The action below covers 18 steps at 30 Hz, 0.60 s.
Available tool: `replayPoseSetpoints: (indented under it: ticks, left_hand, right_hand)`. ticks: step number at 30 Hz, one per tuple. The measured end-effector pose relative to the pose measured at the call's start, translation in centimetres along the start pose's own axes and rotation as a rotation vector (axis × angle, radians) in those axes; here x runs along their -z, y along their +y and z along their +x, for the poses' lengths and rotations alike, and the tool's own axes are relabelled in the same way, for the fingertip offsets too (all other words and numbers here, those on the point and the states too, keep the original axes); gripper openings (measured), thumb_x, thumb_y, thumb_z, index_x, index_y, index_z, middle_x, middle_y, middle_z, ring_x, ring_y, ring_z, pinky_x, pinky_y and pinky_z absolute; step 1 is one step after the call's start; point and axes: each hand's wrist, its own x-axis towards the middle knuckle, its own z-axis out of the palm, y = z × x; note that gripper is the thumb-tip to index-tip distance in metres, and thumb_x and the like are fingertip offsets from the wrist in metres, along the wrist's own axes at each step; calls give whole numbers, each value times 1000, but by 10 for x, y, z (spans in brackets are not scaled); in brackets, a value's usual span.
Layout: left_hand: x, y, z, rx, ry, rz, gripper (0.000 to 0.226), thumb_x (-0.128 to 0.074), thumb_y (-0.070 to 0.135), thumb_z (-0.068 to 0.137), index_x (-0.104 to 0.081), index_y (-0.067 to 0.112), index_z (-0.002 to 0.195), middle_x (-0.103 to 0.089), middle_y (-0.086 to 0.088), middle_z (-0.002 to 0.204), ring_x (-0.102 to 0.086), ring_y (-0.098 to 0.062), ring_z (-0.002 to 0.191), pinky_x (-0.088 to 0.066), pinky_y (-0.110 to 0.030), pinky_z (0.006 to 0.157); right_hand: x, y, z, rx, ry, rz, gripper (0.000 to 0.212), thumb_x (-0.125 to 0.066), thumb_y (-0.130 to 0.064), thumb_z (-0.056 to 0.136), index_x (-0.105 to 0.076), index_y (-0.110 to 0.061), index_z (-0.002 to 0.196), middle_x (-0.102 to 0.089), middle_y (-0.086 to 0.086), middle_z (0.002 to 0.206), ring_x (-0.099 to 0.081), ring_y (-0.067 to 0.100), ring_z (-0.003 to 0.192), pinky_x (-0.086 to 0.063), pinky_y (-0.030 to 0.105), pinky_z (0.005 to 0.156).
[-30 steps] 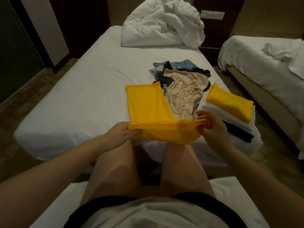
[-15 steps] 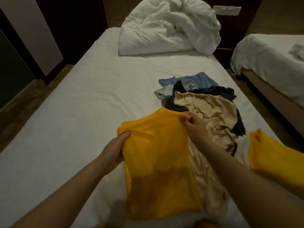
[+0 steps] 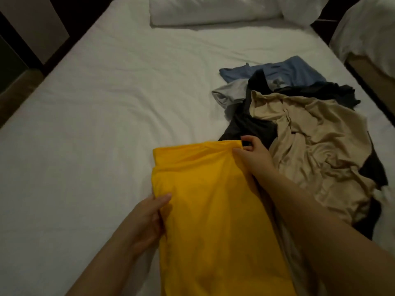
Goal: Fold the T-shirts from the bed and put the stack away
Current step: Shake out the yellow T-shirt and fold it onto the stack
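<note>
A yellow T-shirt (image 3: 211,214), folded into a long narrow strip, lies on the white bed (image 3: 102,116) in front of me. My right hand (image 3: 254,154) pinches its far right corner. My left hand (image 3: 149,218) holds its left edge about halfway along, thumb on top. To the right lies a heap of unfolded shirts: a beige one (image 3: 310,142) on top, black ones (image 3: 254,122) under it, a grey one (image 3: 230,92) and a blue one (image 3: 288,70) at the far end.
A crumpled white duvet (image 3: 213,9) sits at the head of the bed. A second bed (image 3: 369,33) stands to the right across a narrow dark gap. Dark floor and a wall panel lie to the left.
The camera has leaned in over the bed. The folded-over end of the yellow shirt has been laid flat, and my left hand slid back along its left edge. The folded stack left the view.
</note>
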Motion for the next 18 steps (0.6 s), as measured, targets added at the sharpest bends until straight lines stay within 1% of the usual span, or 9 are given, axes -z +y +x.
replayPoseSetpoints:
  ticks: [1, 2, 5, 7, 9, 10, 12, 15, 18]
  left_hand:
    - [-5, -3, -1, -37, 45, 75, 86, -92, 42, 34, -58, 21, 110, -71, -6, 105, -70, -25, 88, -58, -36, 60]
    - [-10, -4, -1, -90, 90, 129, 83, -91, 37, 34, -57, 23, 109, -70, -4, 106, -69, -23, 86, -57, -34, 59]
    - [-35, 8, -8, -138, 98, 45, 50, -74, 15, 61, -58, 19, 108, -71, -8, 102, -66, -25, 82, -55, -36, 58]
    - [-36, 11, -5, -52, 32, -146, 47, -71, 19, 62, -59, 14, 107, -73, -13, 90, -63, -34, 88, -52, -44, 68]
    - [-29, 4, 3, -20, -2, -276, 90, -86, 25, 39, -55, 9, 122, -68, -21, 107, -59, -41, 101, -49, -51, 79]
    - [-24, -1, 8, -17, 7, -300, 110, -91, 25, 26, -51, 8, 127, -65, -22, 114, -59, -42, 103, -51, -52, 78]
    - [-15, -8, 16, -13, -21, -347, 120, -94, 24, 18, -50, 8, 129, -63, -22, 117, -63, -42, 99, -55, -53, 70]
    - [-16, -8, 21, 35, -27, -341, 109, -95, 30, 33, -49, 11, 131, -62, -20, 120, -64, -40, 101, -56, -53, 69]
    - [-23, 2, 25, 42, 43, -264, 67, -69, 32, 70, -49, 11, 130, -66, -19, 111, -66, -35, 94, -56, -51, 70]
  right_hand:
    - [1, -2, -3, -11, -8, 14, 36, -60, -24, 89, -47, -25, 123, -61, -1, 99, -59, 15, 87, -50, 29, 75]
    - [1, -5, -7, -4, -6, 46, 36, -59, -22, 90, -49, -22, 124, -62, 1, 99, -59, 16, 85, -51, 29, 73]
    - [3, -17, -16, 101, 77, 187, 27, -56, -10, 91, -54, -19, 117, -63, 1, 83, -54, 12, 66, -47, 20, 57]
    - [7, -23, -17, 134, 119, 274, 28, -55, -6, 91, -53, -18, 116, -59, 0, 79, -50, 9, 61, -43, 14, 50]
    - [8, -21, -16, 79, 67, 276, 31, -54, -11, 93, -49, -19, 122, -61, 0, 87, -53, 9, 65, -46, 14, 51]
    - [8, -18, -16, 39, 26, 216, 33, -53, -16, 94, -47, -20, 126, -61, -2, 96, -56, 9, 72, -48, 16, 56]
    - [4, -8, -14, 11, -28, 42, 40, -51, -24, 96, -41, -20, 135, -54, -4, 113, -55, 11, 91, -45, 20, 72]
    - [-3, -3, -8, 43, 28, -15, 40, -50, -24, 96, -42, -19, 135, -49, -5, 116, -49, 11, 100, -40, 24, 81]
    - [-7, -9, -3, 120, 108, 26, 31, -52, -20, 95, -52, -22, 125, -57, -2, 110, -55, 15, 97, -44, 23, 75]
